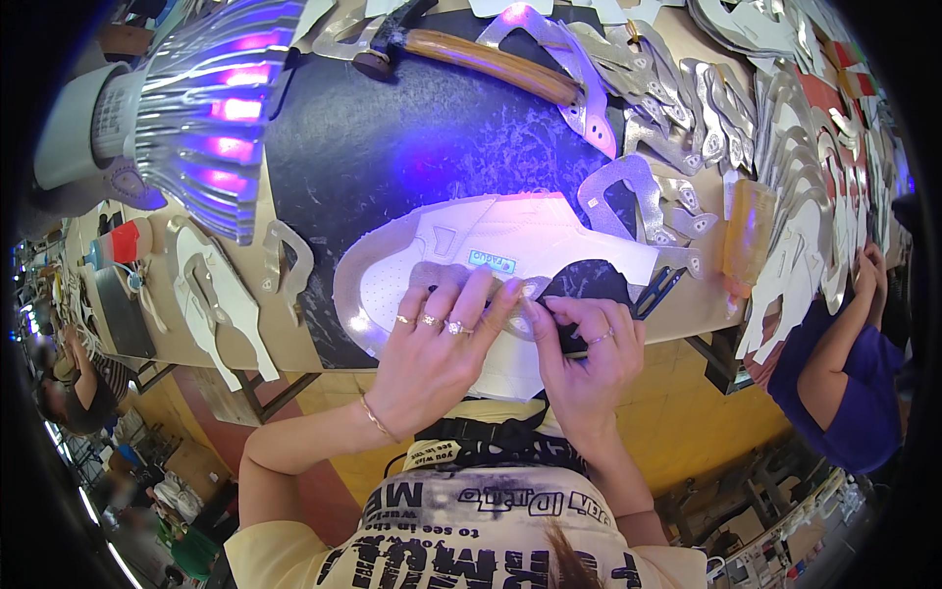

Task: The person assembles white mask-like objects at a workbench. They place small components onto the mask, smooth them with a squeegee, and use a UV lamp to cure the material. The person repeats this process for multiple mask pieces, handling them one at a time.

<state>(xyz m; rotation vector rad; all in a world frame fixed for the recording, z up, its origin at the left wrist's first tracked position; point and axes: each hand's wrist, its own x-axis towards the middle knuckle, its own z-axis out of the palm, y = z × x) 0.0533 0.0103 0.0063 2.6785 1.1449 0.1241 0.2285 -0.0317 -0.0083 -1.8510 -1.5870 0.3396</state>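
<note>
Centrally, a white shoe-upper panel (491,245) is laid flat on a dark marbled work slab (392,147) at the near edge of the table (706,304), and a small black cut piece (587,283) is held against its right near part. The left hand (437,348) is spread palm-down on the panel, its ringed fingers (461,304) stretched out and pressed onto the white material, with nothing gripped. The right hand (589,348) is curled around the near edge of the black piece, which is pinched between thumb and fingertips. Just right of the black piece a dark pen-like tool (659,291) is lying on the table. At the far side of the slab a wooden-handled hammer (471,54) is laid crosswise. A finned lamp head (211,108) glowing purple is seen at the far left, and its light falls on the panel. Silvery cut patterns (687,108) are spread in overlapping rows over the far right of the table, and more pale patterns (221,294) are placed to the left. At the right edge another person's arm in a blue sleeve (854,393) is resting by the table.
</note>
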